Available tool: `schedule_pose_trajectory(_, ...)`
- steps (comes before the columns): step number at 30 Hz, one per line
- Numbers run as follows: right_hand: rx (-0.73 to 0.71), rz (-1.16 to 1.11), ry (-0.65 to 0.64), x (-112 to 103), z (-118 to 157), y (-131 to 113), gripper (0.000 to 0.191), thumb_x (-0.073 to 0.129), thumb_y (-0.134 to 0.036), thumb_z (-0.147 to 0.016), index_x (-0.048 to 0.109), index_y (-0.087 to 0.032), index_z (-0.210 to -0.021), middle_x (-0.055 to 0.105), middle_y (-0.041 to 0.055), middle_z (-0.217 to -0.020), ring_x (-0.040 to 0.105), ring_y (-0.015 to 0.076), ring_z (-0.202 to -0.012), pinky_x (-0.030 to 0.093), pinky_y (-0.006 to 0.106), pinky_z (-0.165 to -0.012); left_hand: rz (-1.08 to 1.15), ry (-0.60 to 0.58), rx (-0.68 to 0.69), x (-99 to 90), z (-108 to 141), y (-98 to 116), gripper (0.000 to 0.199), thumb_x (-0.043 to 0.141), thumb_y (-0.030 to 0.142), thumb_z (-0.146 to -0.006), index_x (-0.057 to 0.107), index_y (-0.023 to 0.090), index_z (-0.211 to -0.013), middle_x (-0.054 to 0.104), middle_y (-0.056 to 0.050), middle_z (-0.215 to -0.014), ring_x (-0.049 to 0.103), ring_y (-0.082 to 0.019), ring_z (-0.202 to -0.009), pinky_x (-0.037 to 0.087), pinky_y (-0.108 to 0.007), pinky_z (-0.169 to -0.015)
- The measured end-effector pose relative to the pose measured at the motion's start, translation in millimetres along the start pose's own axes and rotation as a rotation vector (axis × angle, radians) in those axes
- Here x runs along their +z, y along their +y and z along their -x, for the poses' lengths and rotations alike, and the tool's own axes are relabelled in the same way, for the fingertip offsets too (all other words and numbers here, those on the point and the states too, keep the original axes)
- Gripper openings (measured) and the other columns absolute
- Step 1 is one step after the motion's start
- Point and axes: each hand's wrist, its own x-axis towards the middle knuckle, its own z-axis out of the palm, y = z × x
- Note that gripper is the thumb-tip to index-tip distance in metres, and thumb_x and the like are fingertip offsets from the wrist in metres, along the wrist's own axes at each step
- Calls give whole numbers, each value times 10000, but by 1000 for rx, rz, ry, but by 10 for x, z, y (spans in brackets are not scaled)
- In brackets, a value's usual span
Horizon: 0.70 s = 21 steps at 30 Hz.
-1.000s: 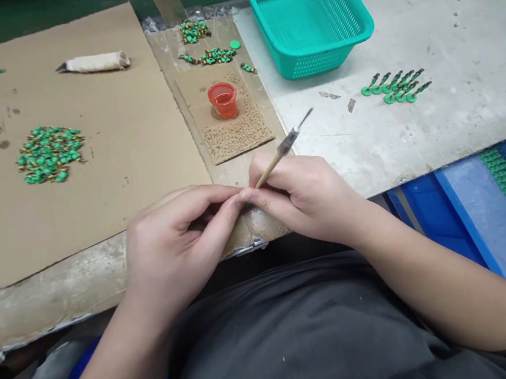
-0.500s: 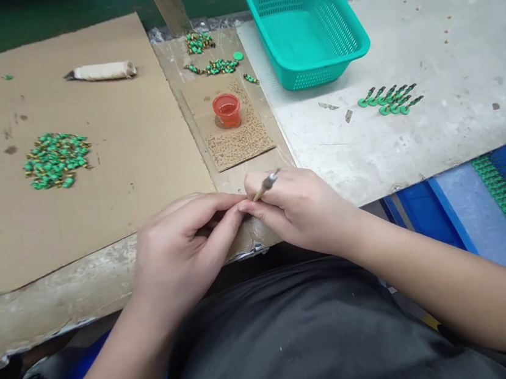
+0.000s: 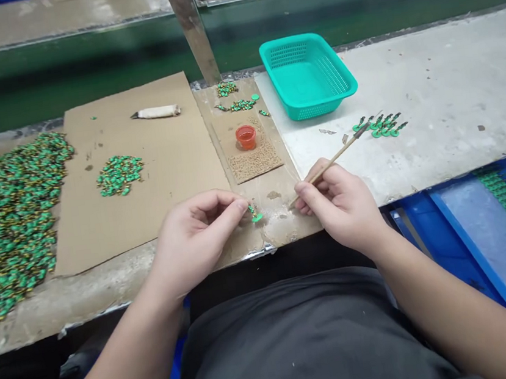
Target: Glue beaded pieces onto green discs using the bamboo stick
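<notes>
Between the thumb and index finger of my left hand (image 3: pixel 196 236) is a small green figurine (image 3: pixel 256 217) with a round green base, just over the table's front part. A slim wooden paintbrush (image 3: pixel 339 153) is gripped in my right hand (image 3: pixel 343 209). Its dark end points up and to the right, while the pale end reaches down toward the table. A gap separates the two hands. Beyond them, a small red cup (image 3: pixel 245 137) with reddish liquid stands on a speckled cardboard piece (image 3: pixel 257 165).
Small green-and-gold pieces form a large heap (image 3: pixel 12 219) and a smaller pile (image 3: pixel 119 175) at left. A wrapped pointed tool (image 3: pixel 158 112) lies on cardboard (image 3: pixel 175 156). Right of centre are a teal basket (image 3: pixel 317 111) and several standing green-based figurines (image 3: pixel 384 130). Blue trays (image 3: pixel 454 251) sit below right.
My hands have come apart, the right one moving right with the paintbrush. The figurine in my left fingers has come into sight. The view has tilted up, showing more of the bench.
</notes>
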Motion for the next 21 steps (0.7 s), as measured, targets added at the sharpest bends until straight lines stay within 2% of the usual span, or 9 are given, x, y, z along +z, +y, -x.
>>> schedule_pose_trajectory(3, 2, 54, -25, 11, 5, -6, 276, 764, -468, -1129, 707, -229, -1004, 842, 25, -810, 812, 185, -704, 616, 288, -651, 6, -11, -12, -15, -7, 9, 286, 837, 496, -955, 845, 241, -827, 835, -28, -787, 773, -178, -715, 635, -273, -686)
schedule_pose_trajectory(5, 3, 91, -36, 18, -4, -24, 237, 762, -438, -1120, 723, -231, -1012, 832, 22, -810, 808, 187, -715, 618, 291, -661, -32, -3, 26, -10, 14, -10, 259, 822, 477, -986, 867, 251, -868, 863, -22, -841, 802, -185, -762, 650, -281, -726)
schedule_pose_trajectory(7, -14, 95, -51, 22, -11, -49, 195, 761, -398, -1111, 738, -227, -1020, 840, 30, -869, 814, 187, -746, 640, 299, -696, -125, 4, 169, -7, 44, -51, 199, 812, 424, -1027, 885, 267, -929, 891, -11, -921, 824, -186, -833, 661, -295, -804)
schedule_pose_trajectory(10, -53, 66, -90, 31, -14, -97, 141, 721, -319, -1123, 756, -217, -1033, 860, 60, -1058, 844, 188, -845, 684, 316, -788, -278, -28, 482, -23, 75, -134, 100, 796, 282, -1070, 891, 275, -1040, 905, 7, -1002, 826, -166, -902, 645, -305, -908)
schedule_pose_trajectory(12, -79, 69, -133, 43, -20, -135, 144, 697, -277, -1134, 759, -213, -1021, 853, 68, -1128, 854, 193, -912, 695, 323, -846, -324, -55, 592, -42, 81, -182, 115, 785, 217, -1078, 881, 273, -1106, 905, 8, -1028, 820, -160, -917, 634, -312, -924)
schedule_pose_trajectory(16, -159, 146, -208, 69, -74, -192, 152, 670, -239, -1153, 767, -203, -1042, 842, 62, -1132, 841, 196, -951, 672, 322, -884, -361, -58, 591, -49, 94, -214, 179, 756, 212, -1087, 861, 297, -1204, 900, -10, -1094, 817, -194, -971, 625, -363, -941)
schedule_pose_trajectory(21, -308, 267, -245, 121, -170, -176, 224, 698, -270, -1166, 751, -206, -957, 792, 18, -944, 784, 192, -877, 599, 302, -816, -463, -45, 580, -14, 104, -203, 146, 764, 266, -1076, 810, 283, -1213, 866, -29, -1137, 786, -220, -1020, 596, -400, -983)
